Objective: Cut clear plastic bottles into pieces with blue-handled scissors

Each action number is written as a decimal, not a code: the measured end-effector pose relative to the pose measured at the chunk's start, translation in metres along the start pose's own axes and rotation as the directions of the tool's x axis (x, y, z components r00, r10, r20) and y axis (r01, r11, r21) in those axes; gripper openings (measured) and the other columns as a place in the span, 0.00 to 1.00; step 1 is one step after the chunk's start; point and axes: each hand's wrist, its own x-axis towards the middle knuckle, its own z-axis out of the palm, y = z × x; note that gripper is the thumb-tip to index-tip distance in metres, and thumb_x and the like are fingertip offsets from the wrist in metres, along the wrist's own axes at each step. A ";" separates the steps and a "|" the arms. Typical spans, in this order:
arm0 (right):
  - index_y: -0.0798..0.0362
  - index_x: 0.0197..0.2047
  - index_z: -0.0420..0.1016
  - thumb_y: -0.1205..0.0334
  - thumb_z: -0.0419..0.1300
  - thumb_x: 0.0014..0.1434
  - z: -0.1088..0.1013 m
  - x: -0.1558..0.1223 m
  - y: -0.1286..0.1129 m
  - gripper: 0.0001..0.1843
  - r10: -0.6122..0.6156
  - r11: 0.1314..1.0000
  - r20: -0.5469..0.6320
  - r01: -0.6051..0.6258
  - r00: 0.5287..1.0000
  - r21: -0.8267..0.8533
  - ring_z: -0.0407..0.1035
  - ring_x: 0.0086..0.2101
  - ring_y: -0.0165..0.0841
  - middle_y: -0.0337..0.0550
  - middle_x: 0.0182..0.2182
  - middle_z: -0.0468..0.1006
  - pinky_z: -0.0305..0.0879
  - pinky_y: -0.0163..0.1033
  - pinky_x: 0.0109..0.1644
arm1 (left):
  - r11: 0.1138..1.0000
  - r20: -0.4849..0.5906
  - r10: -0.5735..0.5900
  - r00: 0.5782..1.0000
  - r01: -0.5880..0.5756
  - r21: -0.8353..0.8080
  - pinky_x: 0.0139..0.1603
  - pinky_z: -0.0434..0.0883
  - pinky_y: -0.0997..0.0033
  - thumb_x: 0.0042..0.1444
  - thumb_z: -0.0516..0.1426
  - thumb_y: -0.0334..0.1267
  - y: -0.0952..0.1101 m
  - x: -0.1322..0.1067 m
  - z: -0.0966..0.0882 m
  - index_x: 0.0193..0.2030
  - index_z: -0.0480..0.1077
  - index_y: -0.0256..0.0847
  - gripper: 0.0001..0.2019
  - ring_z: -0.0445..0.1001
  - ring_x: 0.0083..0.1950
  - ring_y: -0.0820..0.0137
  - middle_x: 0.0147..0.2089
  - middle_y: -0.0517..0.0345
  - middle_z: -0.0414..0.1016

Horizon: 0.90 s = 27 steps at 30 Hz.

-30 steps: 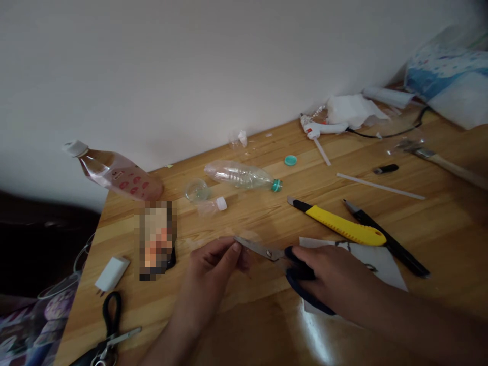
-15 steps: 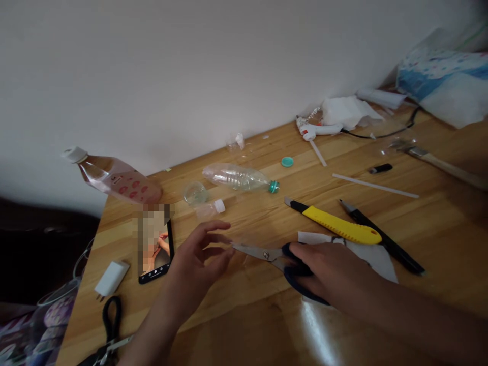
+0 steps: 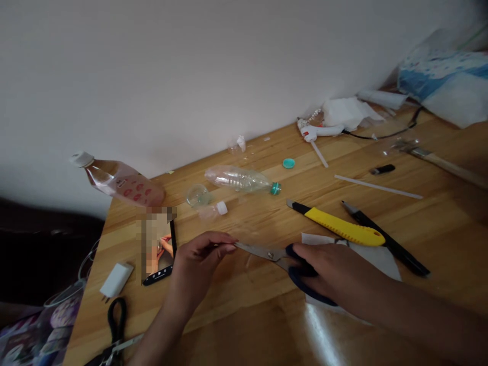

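My right hand (image 3: pixel 331 269) grips the dark blue handles of a pair of scissors (image 3: pixel 267 252), whose blades point left, low over the wooden table (image 3: pixel 267 305). My left hand (image 3: pixel 198 259) has its fingers pinched together right at the blade tips; what they hold, if anything, is too small or clear to make out. A white sheet of paper (image 3: pixel 377 256) lies under my right wrist. A phone (image 3: pixel 158 249) lies just left of my left hand.
A yellow utility knife (image 3: pixel 339 227) and a black pen (image 3: pixel 385 239) lie beyond my right hand. Farther back lie a clear plastic bottle (image 3: pixel 238 179), a teal cap (image 3: pixel 288 163), a glue gun (image 3: pixel 316 131) and crumpled tissue. A pink bottle (image 3: pixel 122 180), a white charger (image 3: pixel 116 279) and black scissors (image 3: pixel 116 325) are at the left.
My left hand spread its fingers half a second ago and has now pinched them together again at the scissor tips. My right hand and the scissors have barely moved.
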 end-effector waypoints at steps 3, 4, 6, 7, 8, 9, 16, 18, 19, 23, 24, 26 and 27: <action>0.50 0.36 0.68 0.65 0.59 0.61 -0.002 -0.001 0.000 0.03 -0.017 1.000 0.004 0.017 1.000 0.001 0.78 0.32 0.40 0.43 0.31 0.81 0.58 0.38 0.30 | 1.000 -0.039 -0.005 0.999 0.004 -0.026 0.38 0.79 0.75 0.50 0.67 0.31 0.000 -0.003 0.004 0.32 0.82 0.43 0.03 0.80 0.33 0.71 0.33 0.57 0.84; 0.50 0.36 0.68 0.66 0.59 0.61 -0.002 -0.002 0.000 0.03 -0.017 1.000 0.009 0.017 1.000 -0.005 0.78 0.32 0.40 0.43 0.31 0.82 0.58 0.38 0.30 | 0.999 -0.048 -0.007 0.999 0.006 -0.033 0.38 0.79 0.75 0.50 0.67 0.31 0.000 -0.003 0.005 0.32 0.82 0.43 0.03 0.80 0.33 0.71 0.33 0.57 0.84; 0.50 0.36 0.68 0.66 0.59 0.61 -0.002 -0.003 -0.001 0.03 -0.018 1.000 0.004 0.018 1.000 -0.014 0.78 0.32 0.40 0.43 0.31 0.82 0.58 0.38 0.30 | 0.998 -0.050 -0.025 0.998 0.022 -0.062 0.37 0.79 0.76 0.50 0.67 0.31 0.003 -0.005 0.006 0.32 0.82 0.44 0.04 0.80 0.32 0.72 0.33 0.58 0.84; 0.50 0.37 0.67 0.67 0.59 0.61 -0.001 -0.003 -0.001 0.04 -0.020 1.000 -0.003 0.020 1.000 -0.019 0.78 0.32 0.40 0.43 0.31 0.82 0.58 0.38 0.30 | 0.996 -0.041 -0.035 0.999 0.032 -0.082 0.37 0.79 0.78 0.49 0.67 0.31 0.004 -0.006 0.007 0.31 0.82 0.44 0.04 0.80 0.32 0.73 0.32 0.59 0.84; 0.50 0.37 0.68 0.68 0.59 0.60 0.000 -0.003 -0.001 0.04 -0.023 0.999 -0.012 0.022 1.000 -0.027 0.78 0.32 0.41 0.43 0.31 0.81 0.59 0.38 0.30 | 0.994 -0.031 -0.043 0.999 0.039 -0.103 0.37 0.78 0.79 0.49 0.67 0.30 0.006 -0.007 0.008 0.31 0.82 0.44 0.04 0.80 0.31 0.74 0.31 0.60 0.84; 0.51 0.37 0.68 0.69 0.59 0.60 0.001 -0.004 -0.001 0.05 -0.024 0.999 -0.024 0.023 0.999 -0.039 0.79 0.32 0.41 0.43 0.31 0.81 0.59 0.38 0.30 | 0.992 -0.023 -0.047 0.999 0.043 -0.122 0.37 0.78 0.80 0.49 0.67 0.30 0.007 -0.008 0.009 0.30 0.82 0.44 0.05 0.80 0.31 0.74 0.31 0.61 0.84; 0.52 0.39 0.67 0.68 0.58 0.61 -0.001 -0.004 -0.004 0.03 -0.029 0.999 0.016 0.029 0.999 -0.017 0.79 0.36 0.44 0.48 0.35 0.82 0.65 0.40 0.34 | 0.971 -0.007 -0.114 0.993 0.110 -0.210 0.35 0.76 0.83 0.51 0.67 0.31 0.010 -0.015 0.017 0.31 0.81 0.43 0.03 0.80 0.31 0.76 0.31 0.61 0.84; 0.52 0.39 0.67 0.68 0.57 0.62 -0.002 -0.004 -0.005 0.03 -0.023 1.000 0.010 0.024 1.000 -0.015 0.79 0.36 0.44 0.48 0.35 0.82 0.64 0.40 0.33 | 0.964 -0.024 -0.135 0.990 0.126 -0.233 0.35 0.76 0.82 0.50 0.67 0.31 0.010 -0.017 0.020 0.31 0.80 0.42 0.02 0.80 0.31 0.75 0.31 0.60 0.84; 0.52 0.39 0.67 0.68 0.56 0.62 -0.002 -0.004 -0.005 0.03 -0.020 1.000 0.008 0.020 1.000 -0.015 0.79 0.35 0.43 0.48 0.35 0.82 0.64 0.40 0.32 | 0.960 -0.028 -0.147 0.989 0.136 -0.243 0.35 0.76 0.81 0.50 0.67 0.31 0.009 -0.018 0.022 0.30 0.80 0.42 0.02 0.80 0.31 0.75 0.30 0.59 0.84; 0.53 0.41 0.66 0.68 0.55 0.63 -0.002 -0.005 -0.006 0.03 0.001 1.000 0.030 0.000 1.000 -0.018 0.79 0.34 0.44 0.49 0.33 0.82 0.63 0.41 0.31 | 0.953 -0.069 -0.147 0.987 0.122 -0.277 0.38 0.77 0.76 0.51 0.67 0.31 0.006 -0.021 0.028 0.30 0.81 0.42 0.02 0.81 0.36 0.71 0.37 0.56 0.85; 0.53 0.41 0.66 0.68 0.54 0.63 -0.002 -0.005 -0.007 0.03 0.014 1.000 0.037 -0.013 0.999 -0.022 0.79 0.35 0.45 0.50 0.33 0.82 0.63 0.41 0.32 | 0.958 -0.086 -0.119 0.989 0.091 -0.271 0.39 0.77 0.76 0.51 0.67 0.31 0.004 -0.021 0.029 0.30 0.81 0.43 0.02 0.81 0.40 0.70 0.40 0.55 0.85; 0.53 0.41 0.66 0.68 0.54 0.63 -0.003 -0.006 -0.008 0.03 0.038 0.999 0.048 -0.037 0.998 -0.031 0.79 0.36 0.46 0.50 0.34 0.82 0.62 0.41 0.32 | 0.970 -0.125 -0.049 0.991 0.018 -0.241 0.42 0.76 0.76 0.51 0.66 0.31 0.000 -0.022 0.031 0.30 0.81 0.43 0.03 0.79 0.45 0.69 0.42 0.55 0.83; 0.52 0.41 0.66 0.68 0.54 0.63 -0.002 -0.006 -0.009 0.03 0.047 0.998 0.052 -0.045 0.998 -0.034 0.79 0.36 0.46 0.50 0.34 0.82 0.62 0.42 0.32 | 0.975 -0.138 -0.024 0.990 -0.007 -0.223 0.42 0.76 0.77 0.52 0.66 0.31 -0.002 -0.022 0.032 0.30 0.81 0.43 0.03 0.79 0.43 0.71 0.40 0.57 0.83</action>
